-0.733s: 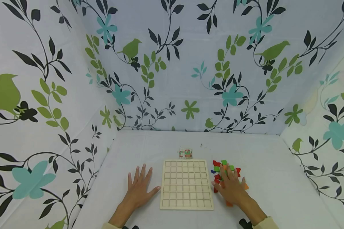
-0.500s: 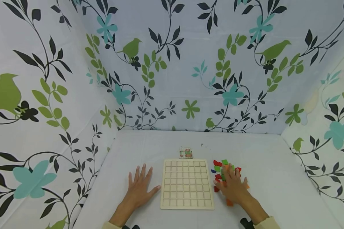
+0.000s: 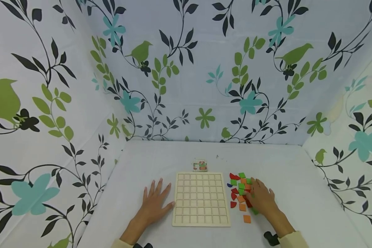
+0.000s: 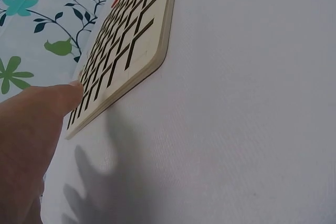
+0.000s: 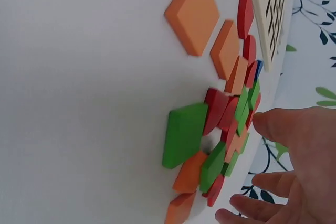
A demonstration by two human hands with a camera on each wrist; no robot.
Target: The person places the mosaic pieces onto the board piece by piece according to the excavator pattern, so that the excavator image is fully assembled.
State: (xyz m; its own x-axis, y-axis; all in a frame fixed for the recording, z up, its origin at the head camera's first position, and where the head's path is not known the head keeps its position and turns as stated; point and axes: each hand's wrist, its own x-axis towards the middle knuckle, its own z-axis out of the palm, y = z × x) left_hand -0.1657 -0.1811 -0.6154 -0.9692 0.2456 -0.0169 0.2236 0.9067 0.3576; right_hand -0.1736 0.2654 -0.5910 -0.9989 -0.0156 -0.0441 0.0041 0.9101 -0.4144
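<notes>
A light wooden board [image 3: 201,199] with a grid of square recesses lies on the white table. My left hand [image 3: 155,205] rests flat to its left, fingers spread. In the left wrist view the thumb [image 4: 65,95] is at the board's edge. On the right side, my right hand [image 3: 262,199] hovers at the right edge of a scatter of small pieces, its fingers loosely bent and no held piece visible. Among them are orange squares [image 5: 193,14], green squares [image 5: 185,135] and red rounded pieces [image 5: 214,109]. The hand hides some of these in the head view.
Behind the board lies a small card [image 3: 199,165] with a coloured pattern. A blue piece [image 3: 229,185] sits near the board's right edge. Patterned cloth [image 3: 204,113] with leaves and birds rises behind and at both sides of the table.
My right hand has moved to the right, off the middle of the scatter, and more red, green and orange pieces now show. The left hand has shifted only slightly.
</notes>
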